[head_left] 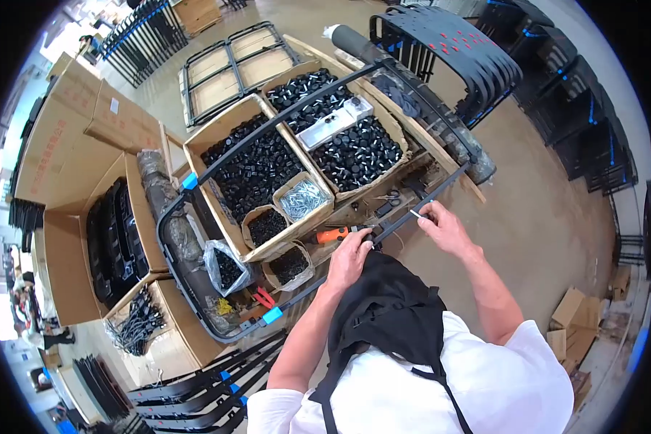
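A black tubular metal frame (301, 293) with rounded corners and blue tape lies across the workbench and the boxes on it. My left hand (349, 260) is closed on the frame's near bar, the fingertips partly hidden around it. Just right of it, my right hand (445, 230) pinches a thin white stick-like piece (415, 214) above the same bar; its kind is too small to tell. Beside my left hand lies an orange power tool (331, 235). Farther back rest scissors (388, 196), and red-handled pliers (264, 296) lie to the left.
Cardboard boxes hold black round-headed parts (358, 150) and smaller black parts (253, 166). A small carton contains silver screws (302, 200). At left stands a large open carton (69, 289) with black panels. Stacked black frames (448, 47) stand at the back right.
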### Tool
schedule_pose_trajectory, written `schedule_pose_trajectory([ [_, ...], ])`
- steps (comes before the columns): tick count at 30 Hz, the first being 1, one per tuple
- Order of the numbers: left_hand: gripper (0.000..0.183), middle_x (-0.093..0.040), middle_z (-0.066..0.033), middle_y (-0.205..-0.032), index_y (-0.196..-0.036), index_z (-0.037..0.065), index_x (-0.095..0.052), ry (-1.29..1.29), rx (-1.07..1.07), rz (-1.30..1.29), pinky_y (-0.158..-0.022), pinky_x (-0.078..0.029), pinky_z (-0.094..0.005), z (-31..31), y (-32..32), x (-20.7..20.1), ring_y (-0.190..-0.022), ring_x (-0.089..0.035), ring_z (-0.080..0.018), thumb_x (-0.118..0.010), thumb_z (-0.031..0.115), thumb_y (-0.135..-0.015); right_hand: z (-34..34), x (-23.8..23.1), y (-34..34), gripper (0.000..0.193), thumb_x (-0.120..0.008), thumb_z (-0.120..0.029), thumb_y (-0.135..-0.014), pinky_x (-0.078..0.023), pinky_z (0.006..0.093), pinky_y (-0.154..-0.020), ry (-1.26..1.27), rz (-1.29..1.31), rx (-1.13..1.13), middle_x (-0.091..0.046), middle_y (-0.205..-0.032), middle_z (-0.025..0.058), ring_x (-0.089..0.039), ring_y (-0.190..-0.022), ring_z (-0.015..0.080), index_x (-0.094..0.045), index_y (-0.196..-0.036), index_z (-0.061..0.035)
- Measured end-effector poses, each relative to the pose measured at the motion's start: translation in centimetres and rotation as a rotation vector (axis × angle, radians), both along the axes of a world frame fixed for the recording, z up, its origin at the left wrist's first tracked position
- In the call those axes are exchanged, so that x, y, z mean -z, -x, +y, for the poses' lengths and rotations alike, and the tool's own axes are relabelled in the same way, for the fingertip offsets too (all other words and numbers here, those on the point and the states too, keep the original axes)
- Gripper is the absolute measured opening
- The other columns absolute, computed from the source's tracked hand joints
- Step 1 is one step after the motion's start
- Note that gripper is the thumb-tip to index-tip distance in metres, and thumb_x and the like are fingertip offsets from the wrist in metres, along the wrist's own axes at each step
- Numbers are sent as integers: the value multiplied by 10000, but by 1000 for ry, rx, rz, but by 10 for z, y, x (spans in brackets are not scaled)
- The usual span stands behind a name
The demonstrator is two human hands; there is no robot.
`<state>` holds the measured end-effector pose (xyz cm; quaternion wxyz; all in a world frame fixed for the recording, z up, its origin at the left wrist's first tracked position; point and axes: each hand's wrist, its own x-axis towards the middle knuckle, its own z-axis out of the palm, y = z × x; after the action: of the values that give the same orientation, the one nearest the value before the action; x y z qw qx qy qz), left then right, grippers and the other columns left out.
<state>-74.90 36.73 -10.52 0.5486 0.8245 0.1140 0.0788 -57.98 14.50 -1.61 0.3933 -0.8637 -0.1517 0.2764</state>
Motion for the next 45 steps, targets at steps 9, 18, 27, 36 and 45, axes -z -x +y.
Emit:
schedule_pose_trajectory([
  [9,339,-680,-156,-1223,-1346,83,-652,1,-50,-63,-974,-538,-405,-10,-4,-8,-1150,-675,-355,-670,163,-1018,19,-8,-24,301,-674,-224,-979,-551,406,-866,-29,-180,-203,-737,-1063,150,-704,-964,286,-707,-1208,-31],
  [18,400,-648,-168,-1296,-1387,106,-662,-124,72,-92,-1039,-504,-445,-8,-4,-16,-1202,-625,-372,-675,117,-987,109,-9,-110,354,-686,-98,-930,-532,394,-992,-108,-316,-484,-643,-1169,159,-667,-1080,334,-732,-1281,-88],
  [27,385,-671,-168,-1340,-1392,80,-624,-1,-130,119,-1098,-456,-439,-30,-3,-22,-1269,-613,-352,-646,219,-1034,232,22,-207,400,-675,-108,-908,-525,429,-1016,-226,-415,-731,-655,-1190,190,-659,-1127,359,-700,-1306,-76],
  [36,400,-670,-139,-1334,-1394,99,-654,-32,-263,179,-1146,-370,-459,-56,-12,-28,-1304,-566,-323,-542,165,-1016,397,48,-242,307,-650,-49,-854,-525,463,-1024,-396,-599,-924,-644,-1173,166,-633,-1170,387,-686,-1158,-57],
  [45,270,-659,-141,-1268,-1266,93,-677,-7,-388,228,-1066,-455,-440,-63,-15,-31,-1202,-614,-357,-543,79,-1033,469,58,-241,383,-633,9,-813,-511,463,-1042,-246,-636,-1124,-662,-1217,192,-630,-1209,394,-724,-1179,-59],
])
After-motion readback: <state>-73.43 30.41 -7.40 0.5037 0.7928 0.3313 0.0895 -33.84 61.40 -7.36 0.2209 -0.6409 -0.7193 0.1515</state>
